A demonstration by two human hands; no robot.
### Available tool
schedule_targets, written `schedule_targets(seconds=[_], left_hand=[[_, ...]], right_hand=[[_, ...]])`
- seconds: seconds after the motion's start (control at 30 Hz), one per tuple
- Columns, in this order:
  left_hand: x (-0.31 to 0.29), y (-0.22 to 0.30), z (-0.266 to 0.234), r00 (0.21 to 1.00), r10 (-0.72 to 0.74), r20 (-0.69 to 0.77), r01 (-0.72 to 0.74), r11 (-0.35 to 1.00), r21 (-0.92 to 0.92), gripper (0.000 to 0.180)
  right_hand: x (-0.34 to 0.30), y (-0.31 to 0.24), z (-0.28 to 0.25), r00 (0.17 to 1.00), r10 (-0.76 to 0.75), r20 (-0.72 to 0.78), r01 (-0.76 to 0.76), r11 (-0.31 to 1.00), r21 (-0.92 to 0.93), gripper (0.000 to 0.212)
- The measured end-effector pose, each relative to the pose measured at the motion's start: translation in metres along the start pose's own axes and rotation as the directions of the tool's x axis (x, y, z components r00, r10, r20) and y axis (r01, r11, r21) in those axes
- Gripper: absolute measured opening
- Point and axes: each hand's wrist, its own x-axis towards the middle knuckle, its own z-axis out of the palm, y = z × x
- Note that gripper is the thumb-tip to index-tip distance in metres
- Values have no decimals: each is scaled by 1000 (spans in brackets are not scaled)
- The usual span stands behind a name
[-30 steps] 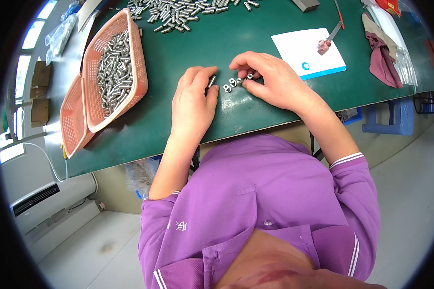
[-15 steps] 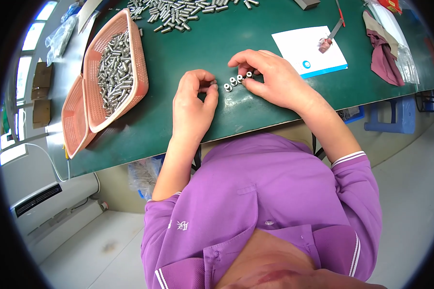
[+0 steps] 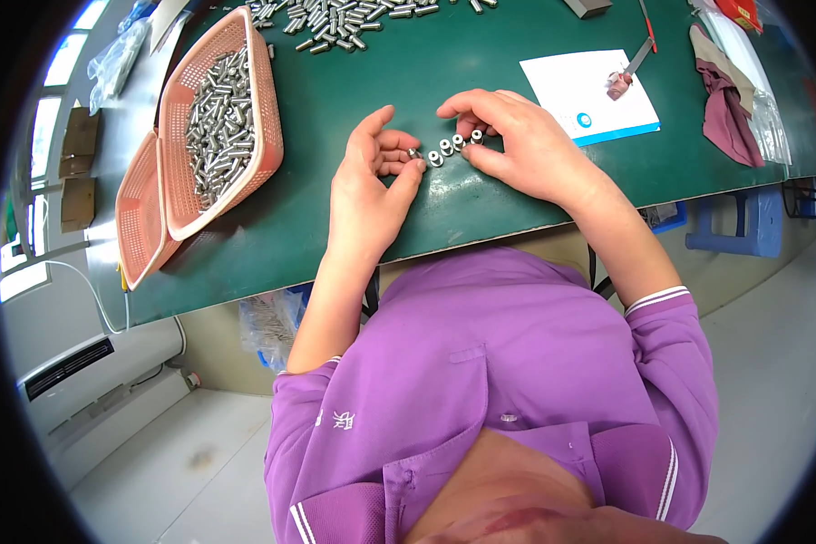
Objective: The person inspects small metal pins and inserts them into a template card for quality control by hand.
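Note:
Several small silvery metal cylinders (image 3: 446, 147) with light ring-shaped ends facing up stand in a short slanting row between my hands. My left hand (image 3: 369, 186) is at the row's left end, its index finger raised. Its thumb and other fingers pinch a small metal cylinder (image 3: 413, 153), partly hidden by the fingertips. On the other side, my right hand (image 3: 526, 150) curls around the row's right end. One cylinder (image 3: 477, 136) sits inside that curl, between thumb and fingers. The right thumb tip touches or nearly touches the row; the contact is too small to be sure.
A pink plastic basket (image 3: 270, 136) full of metal cylinders stands at left, against another pink basket (image 3: 136, 213). Loose cylinders (image 3: 340, 23) lie heaped at the far side of the green table (image 3: 381, 72). At right are a white sheet (image 3: 562, 82), a wrapped-handle blade (image 3: 639, 56) and a maroon cloth (image 3: 730, 118).
My left index finger has lifted away from the thumb, and a metal cylinder now shows in that hand's fingers. The left hand is closer to the row. My right hand has barely moved.

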Motion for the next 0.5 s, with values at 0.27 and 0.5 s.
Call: schedule_targets(seconds=[0.27,0.5], left_hand=[[-7,-3,3,995,105,-4,-103,984,143,64],[-6,-3,8,994,111,25,-114,982,149,64]], right_hand=[[1,-2,-2,1000,9,14,-9,1000,6,35],[2,0,1,1000,-6,3,6,997,77,36]])
